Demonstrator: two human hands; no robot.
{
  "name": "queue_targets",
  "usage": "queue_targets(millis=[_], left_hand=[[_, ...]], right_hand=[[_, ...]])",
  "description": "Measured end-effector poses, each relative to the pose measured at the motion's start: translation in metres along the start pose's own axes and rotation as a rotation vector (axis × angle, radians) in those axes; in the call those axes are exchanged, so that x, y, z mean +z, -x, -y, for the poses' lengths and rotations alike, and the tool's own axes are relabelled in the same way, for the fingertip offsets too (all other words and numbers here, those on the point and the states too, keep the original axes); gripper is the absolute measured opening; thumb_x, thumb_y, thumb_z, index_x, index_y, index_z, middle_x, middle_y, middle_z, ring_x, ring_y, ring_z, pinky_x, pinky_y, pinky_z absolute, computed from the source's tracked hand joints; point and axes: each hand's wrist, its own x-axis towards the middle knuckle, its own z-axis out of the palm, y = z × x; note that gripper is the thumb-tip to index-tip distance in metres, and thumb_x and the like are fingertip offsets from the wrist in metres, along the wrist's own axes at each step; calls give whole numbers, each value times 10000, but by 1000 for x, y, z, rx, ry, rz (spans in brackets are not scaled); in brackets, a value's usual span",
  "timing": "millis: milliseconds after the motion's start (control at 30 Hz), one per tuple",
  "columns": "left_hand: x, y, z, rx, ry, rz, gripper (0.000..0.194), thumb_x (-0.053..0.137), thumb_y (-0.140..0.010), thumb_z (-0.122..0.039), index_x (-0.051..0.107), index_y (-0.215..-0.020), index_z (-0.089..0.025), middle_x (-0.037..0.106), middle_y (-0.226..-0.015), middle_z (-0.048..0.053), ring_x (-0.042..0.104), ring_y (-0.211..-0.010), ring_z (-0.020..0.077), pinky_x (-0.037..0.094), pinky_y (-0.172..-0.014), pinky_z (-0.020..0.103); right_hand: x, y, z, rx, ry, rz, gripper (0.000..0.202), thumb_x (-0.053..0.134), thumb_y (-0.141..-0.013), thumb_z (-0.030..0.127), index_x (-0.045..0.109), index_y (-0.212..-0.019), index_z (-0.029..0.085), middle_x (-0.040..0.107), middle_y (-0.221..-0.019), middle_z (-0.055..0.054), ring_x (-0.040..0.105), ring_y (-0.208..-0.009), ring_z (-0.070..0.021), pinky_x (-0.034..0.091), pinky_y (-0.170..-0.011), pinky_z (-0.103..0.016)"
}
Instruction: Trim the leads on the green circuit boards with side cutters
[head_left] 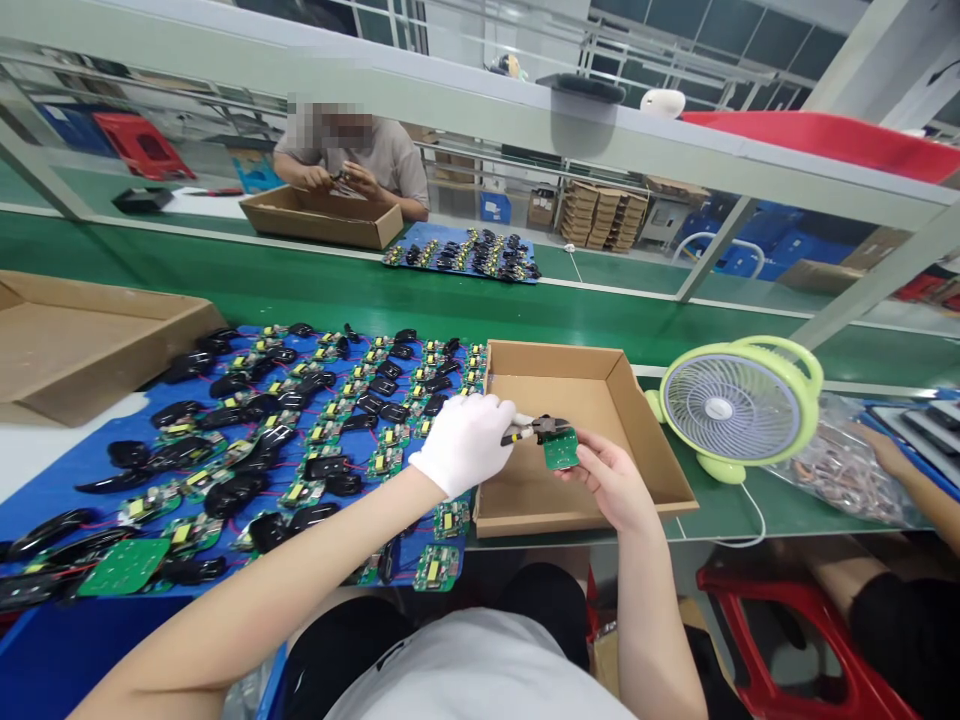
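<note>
My left hand (471,440), in a white glove, is closed around the handles of a pair of cutting pliers (551,426). Their dark jaws touch the top edge of a green circuit board (561,452). That board is pinched between the thumb and fingers of my right hand (611,478), which is bare. Both hands are above a shallow cardboard box (525,500). To the left, many circuit boards with black parts and red wires lie in rows on a blue sheet (45,415). One larger-looking green board (124,567) lies face down there.
A lime-green fan (731,408) stands right of the box, beside a clear bag of copper-coloured parts (847,470). Another cardboard box (90,330) is at far left. Across the bench a person (401,165) works over a box. Another person's arm (911,480) reaches in at right.
</note>
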Motion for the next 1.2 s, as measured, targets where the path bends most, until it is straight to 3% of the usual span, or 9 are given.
queue_targets(millis=[200,567,1033,1200], left_hand=[[-6,5,6,-41,15,23,159,545,-901,-259,679,-941,-184,696,-877,92,663,-830,280,422,-702,380],[-1,13,6,-24,17,55,154,522,-905,-252,649,-871,-171,678,-845,99,651,-806,279,419,-682,392],[-1,18,14,-92,46,41,150,545,-900,-278,661,-868,-187,685,-827,85,664,-816,290,436,-695,377],[-1,25,15,-53,63,59,140,546,-900,-254,673,-910,-195,709,-886,72,672,-835,272,444,-710,368]], right_hand=[[1,0,1,6,-18,-11,463,911,-689,481,769,-1017,187,775,-825,-66,711,-662,-201,567,-654,-319],[4,1,5,11,-5,-42,473,920,-654,497,762,-978,191,781,-807,-61,722,-646,-223,598,-663,-358],[1,2,5,19,24,-21,467,897,-693,511,772,-983,168,789,-810,-87,762,-687,-258,627,-662,-365],[0,2,3,16,26,-26,479,900,-691,509,773,-994,160,788,-816,-95,765,-703,-269,630,-677,-379]])
